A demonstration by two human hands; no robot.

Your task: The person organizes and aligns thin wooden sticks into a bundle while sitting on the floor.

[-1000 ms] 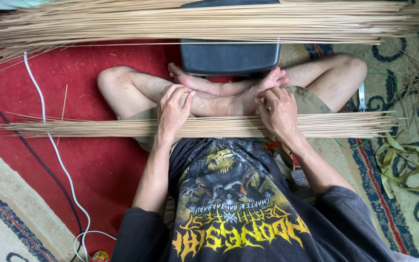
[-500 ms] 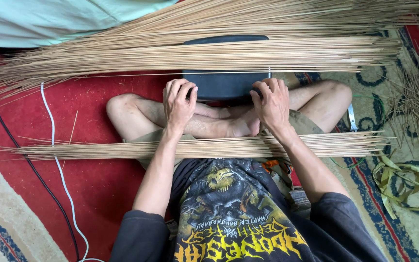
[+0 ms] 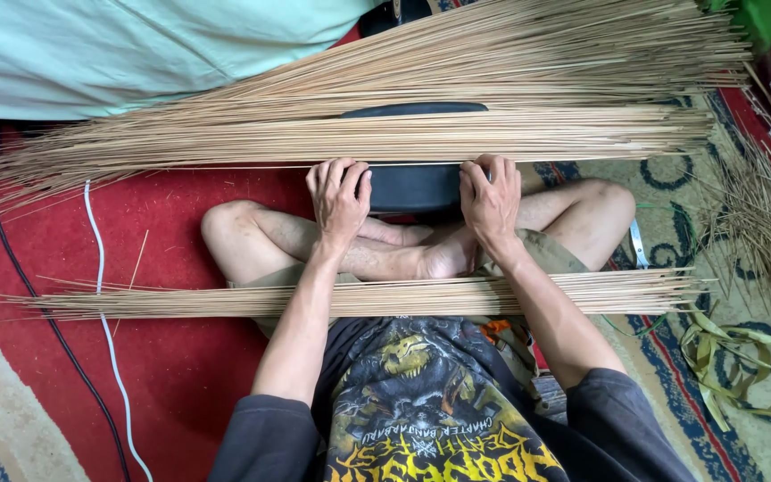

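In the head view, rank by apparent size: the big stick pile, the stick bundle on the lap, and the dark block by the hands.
1. Big stick pile
2. Lap bundle
3. Dark block, partly hidden under sticks

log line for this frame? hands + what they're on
left hand: on dark block edge, under far stick pile | right hand: same | lap bundle: untouched, across thighs

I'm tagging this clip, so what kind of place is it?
Probably a home floor used for handcraft: patterned rug, the person sitting cross-legged, left hand and right hand at a large heap of thin sticks.
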